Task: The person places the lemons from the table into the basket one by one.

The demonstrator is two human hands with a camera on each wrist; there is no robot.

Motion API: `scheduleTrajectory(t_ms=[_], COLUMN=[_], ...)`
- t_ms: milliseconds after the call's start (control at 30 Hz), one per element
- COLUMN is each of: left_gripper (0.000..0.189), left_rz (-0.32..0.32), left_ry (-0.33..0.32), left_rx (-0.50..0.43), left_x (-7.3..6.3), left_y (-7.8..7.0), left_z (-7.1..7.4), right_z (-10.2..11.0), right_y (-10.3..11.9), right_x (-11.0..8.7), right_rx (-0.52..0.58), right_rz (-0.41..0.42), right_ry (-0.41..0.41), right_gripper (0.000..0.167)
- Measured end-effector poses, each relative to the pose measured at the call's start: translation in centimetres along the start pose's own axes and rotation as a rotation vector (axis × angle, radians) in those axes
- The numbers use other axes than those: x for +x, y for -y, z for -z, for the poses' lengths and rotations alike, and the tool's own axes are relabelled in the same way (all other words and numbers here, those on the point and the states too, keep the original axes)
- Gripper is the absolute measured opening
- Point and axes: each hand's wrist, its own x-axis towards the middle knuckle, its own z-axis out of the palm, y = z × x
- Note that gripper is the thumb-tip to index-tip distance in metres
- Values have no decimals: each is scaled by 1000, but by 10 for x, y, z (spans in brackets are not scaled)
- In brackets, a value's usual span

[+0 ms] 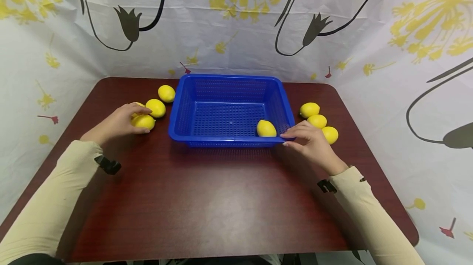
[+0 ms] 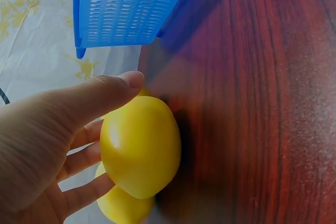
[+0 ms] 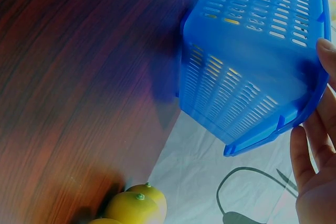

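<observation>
My left hand is at the left group of lemons, its thumb and fingers curved round the nearest lemon. In the left wrist view this lemon sits between thumb and fingers, with another lemon behind it. My right hand pinches the rim of a blue plastic basket at its near right corner. The right wrist view has the thumb on one side of the basket's rim and the fingers on the other. One lemon lies inside the basket, near that corner.
Beside the left hand are a lemon, a partly hidden one, and a farther lemon by the basket. Three lemons, one of them a middle lemon, line up right of the basket. A patterned cloth hangs behind the brown table.
</observation>
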Motion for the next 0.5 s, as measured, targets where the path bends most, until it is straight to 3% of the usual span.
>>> scheduleTrajectory(t_ms=[500], left_gripper=[67], left_rz=[35], left_ry=[55], left_rx=[81], left_x=[-3], left_y=[5], left_z=[-5], right_z=[-1], right_y=[-1], right_x=[1], right_rx=[20], right_rz=[2], right_ry=[-10], right_gripper=[29])
